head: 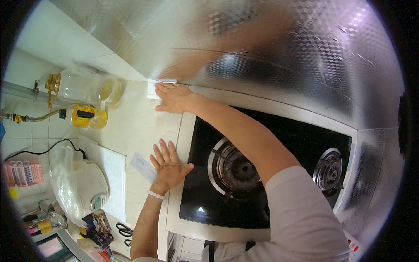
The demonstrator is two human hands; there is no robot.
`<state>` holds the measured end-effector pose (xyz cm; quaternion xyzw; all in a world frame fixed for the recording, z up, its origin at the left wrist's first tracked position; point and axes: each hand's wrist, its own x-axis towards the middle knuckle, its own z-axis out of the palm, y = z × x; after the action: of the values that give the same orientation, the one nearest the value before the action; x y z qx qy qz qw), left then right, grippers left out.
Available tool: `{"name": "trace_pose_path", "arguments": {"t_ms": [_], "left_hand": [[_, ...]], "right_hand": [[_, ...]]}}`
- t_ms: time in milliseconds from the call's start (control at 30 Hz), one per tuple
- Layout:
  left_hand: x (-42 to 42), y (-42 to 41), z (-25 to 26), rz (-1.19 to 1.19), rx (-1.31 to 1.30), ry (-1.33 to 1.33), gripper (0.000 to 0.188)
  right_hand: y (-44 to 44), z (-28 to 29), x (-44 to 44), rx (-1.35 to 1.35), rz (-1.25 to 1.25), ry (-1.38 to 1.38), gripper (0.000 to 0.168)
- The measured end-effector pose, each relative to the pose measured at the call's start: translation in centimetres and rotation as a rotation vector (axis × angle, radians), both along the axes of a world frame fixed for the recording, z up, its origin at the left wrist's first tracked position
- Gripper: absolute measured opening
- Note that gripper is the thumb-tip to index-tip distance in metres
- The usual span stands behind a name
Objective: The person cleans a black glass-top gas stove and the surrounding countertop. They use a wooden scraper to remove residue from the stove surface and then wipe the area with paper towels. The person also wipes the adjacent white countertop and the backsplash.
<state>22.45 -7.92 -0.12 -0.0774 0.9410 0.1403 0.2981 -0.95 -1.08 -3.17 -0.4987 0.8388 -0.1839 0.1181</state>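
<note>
My right hand (175, 96) lies flat, palm down, with its fingertips on a folded white cloth or paper towel (153, 90). The cloth sits in the corner where the countertop (137, 127) meets the foil-covered wall; part of it is under my fingers. My left hand (167, 168), with a white bead bracelet (156, 195) at the wrist, rests with fingers spread on the countertop beside the gas stove. A flat, translucent packet (144, 167) lies partly beneath it. My right forearm crosses above the black glass gas cooktop (209, 203), hiding part of a burner (242, 167).
Embossed silver foil (262, 59) lines the wall behind the stove. On the left stand a large oil jug (88, 86), a smaller yellow oil bottle (87, 117) and a plastic-draped rice cooker (91, 186). Black-handled scissors (124, 230) lie near the front. A second burner (329, 172) is at right.
</note>
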Motion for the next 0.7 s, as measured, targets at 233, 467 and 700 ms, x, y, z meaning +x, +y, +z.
{"name": "trace_pose_path", "arguments": {"t_ms": [233,467,700], "left_hand": [[0.0,-0.1,-0.1,0.011,-0.008,0.013,0.104],[0.1,-0.2,-0.6,0.026,-0.052,-0.014,0.103],[-0.1,-0.3,-0.9,0.030,-0.075,-0.039,0.101]], "right_hand": [[7.6,-0.5,0.8,-0.021,0.014,0.099,0.074],[16.1,1.4,2.2,0.066,0.008,-0.008,0.070],[24.0,2.1,3.8,0.154,-0.033,0.020,0.067]]}}
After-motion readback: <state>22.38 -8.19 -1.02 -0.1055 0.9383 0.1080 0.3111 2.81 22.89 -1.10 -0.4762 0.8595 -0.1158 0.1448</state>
